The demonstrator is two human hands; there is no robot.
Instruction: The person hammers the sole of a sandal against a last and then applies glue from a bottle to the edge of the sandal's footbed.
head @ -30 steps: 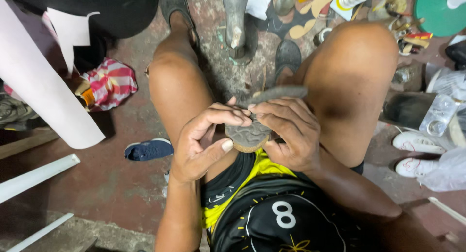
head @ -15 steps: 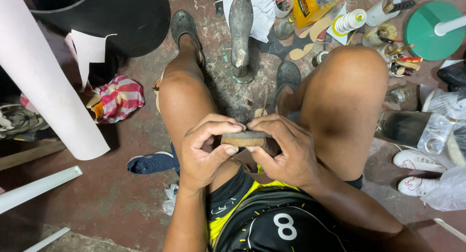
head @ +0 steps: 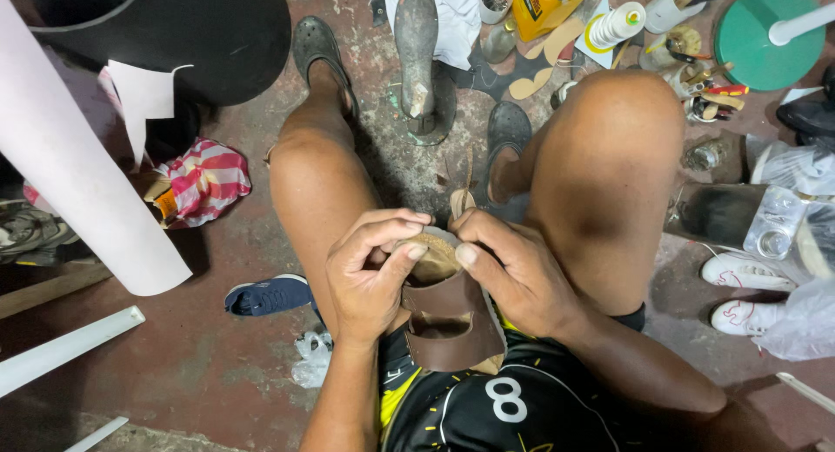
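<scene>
brown sandal (head: 452,317) gripped between both hands (head: 374,274), on lap.

1. Brown leather sandal (head: 448,317): smooth, slightly glossy straps; tan insole matt and fuzzy, like suede or cork.
2. Metal shoe last (head: 417,47) on its stand: dull grey, worn, scuffed.
3. Concrete floor (head: 226,365): rough, stained reddish-brown, matt.
4. White pipe (head: 74,178): smooth plastic, faint sheen.
5. Striped cloth (head: 207,180): soft, crumpled, red and white.
6. Clear plastic bottle (head: 774,226): glossy.
7. Blue shoe (head: 265,295): matt fabric upper.
</scene>
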